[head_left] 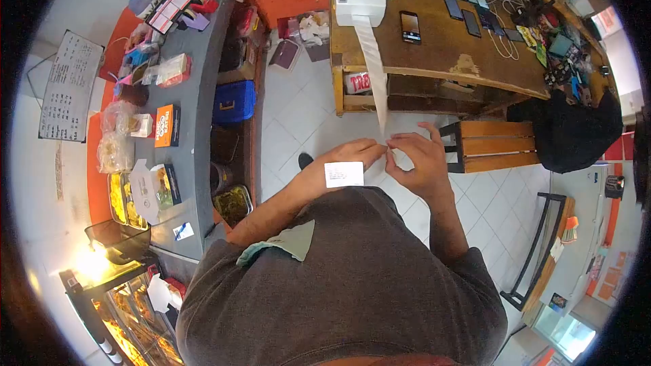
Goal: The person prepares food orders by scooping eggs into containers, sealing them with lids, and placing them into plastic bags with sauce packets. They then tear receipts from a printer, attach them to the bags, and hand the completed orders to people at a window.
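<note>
A long pale label strip [374, 71] hangs from the white label printer [360, 0] on the wooden table down to my hands. My left hand [366, 152] has its fingers closed at the strip's lower end. At the same end, my right hand [422, 157] pinches with thumb and index fingertip, its other fingers raised. Exactly where each fingertip meets the strip is too small to see. A white printed label [344, 174] lies over my left wrist; its text is unreadable.
The wooden table [441, 54] bears a phone [410, 27], more phones and cables. Right of me stands a slatted wooden stool [498, 146] beside black cloth [569, 132]. To my left runs a grey counter [193, 105] with an orange box [167, 126] and food trays. A lit display case [132, 318] stands lower left.
</note>
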Tool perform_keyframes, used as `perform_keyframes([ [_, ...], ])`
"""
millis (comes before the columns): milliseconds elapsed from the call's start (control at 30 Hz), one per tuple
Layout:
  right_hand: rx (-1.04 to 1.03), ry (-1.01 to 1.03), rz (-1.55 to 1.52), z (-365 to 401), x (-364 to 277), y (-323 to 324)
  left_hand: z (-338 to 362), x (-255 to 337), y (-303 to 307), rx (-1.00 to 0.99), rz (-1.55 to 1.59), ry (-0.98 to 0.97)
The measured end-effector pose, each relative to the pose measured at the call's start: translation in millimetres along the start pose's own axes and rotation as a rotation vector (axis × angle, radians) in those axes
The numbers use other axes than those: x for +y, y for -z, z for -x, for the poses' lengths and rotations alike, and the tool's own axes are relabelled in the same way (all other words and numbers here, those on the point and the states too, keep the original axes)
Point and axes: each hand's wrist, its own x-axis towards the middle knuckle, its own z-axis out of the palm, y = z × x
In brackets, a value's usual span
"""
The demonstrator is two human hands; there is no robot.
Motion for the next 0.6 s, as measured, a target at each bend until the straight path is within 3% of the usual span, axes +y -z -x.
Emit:
perform_keyframes([
  [100, -0.077, -0.035, -0.104, -2, 1, -9, 5, -16, -15, 0.025, 0.069, 0.067],
  [200, -0.002, -0.119, -0.191, 3, 5, -26, 4, -20, -14, 0.113, 0.088, 0.11],
  [300, 0.051, -0.1, -0.079, 1, 3, -33, 2, -23, -7, 0.184, 0.041, 0.051],
  [367, 0.009, -0.041, 0.157, -1, -1, -37, 0, -25, -3, 0.216, -0.009, 0.015],
  [433, -0.003, -0.039, 0.097, -1, 5, -38, -5, -26, 2, 0.12, 0.147, 0.019],
  [467, -0.011, -0.04, 0.034, -1, 10, -39, -4, -30, 3, -0.004, 0.212, 0.126],
  [500, 0.034, -0.097, 0.083, 3, 16, -41, -2, -36, 2, -0.116, 0.278, 0.24],
  [533, 0.076, -0.15, 0.124, 12, 27, -42, 3, -44, -9, 0.05, 0.192, 0.072],
  [600, 0.362, -0.775, -0.398, 27, 54, -52, 11, -41, -4, -0.051, 0.105, 0.247],
])
